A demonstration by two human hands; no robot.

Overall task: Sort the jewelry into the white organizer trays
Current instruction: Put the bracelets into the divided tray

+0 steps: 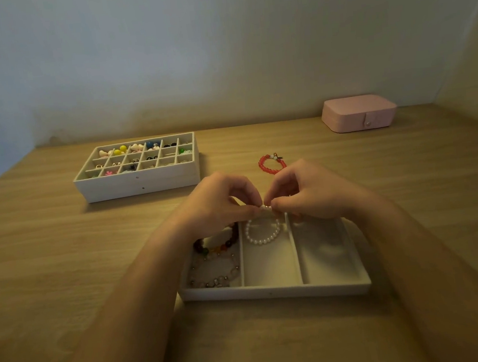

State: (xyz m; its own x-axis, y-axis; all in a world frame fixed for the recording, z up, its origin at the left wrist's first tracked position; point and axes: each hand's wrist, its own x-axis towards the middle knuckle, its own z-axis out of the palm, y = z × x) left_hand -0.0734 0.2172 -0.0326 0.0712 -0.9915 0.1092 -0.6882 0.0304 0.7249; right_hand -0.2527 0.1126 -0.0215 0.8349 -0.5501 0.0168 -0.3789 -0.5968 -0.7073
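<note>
Both hands, left [219, 203] and right [313, 195], pinch the pearl bracelet [263, 240].

The left forearm [136, 286] and right forearm [416, 250], both bare, come in from the 2 lower corners and converge toward the middle of the view. The left hand [218, 205] and right hand [309, 192] meet almost knuckle to knuckle, backs up, wrists roughly level. Each hand has its fingers curled, with thumb and forefinger pressed together in a pinch. Both pinches grip the top of a pearl bracelet [263, 238], 1 at each side of a short run of beads, the fingertips nearly touching.
</note>
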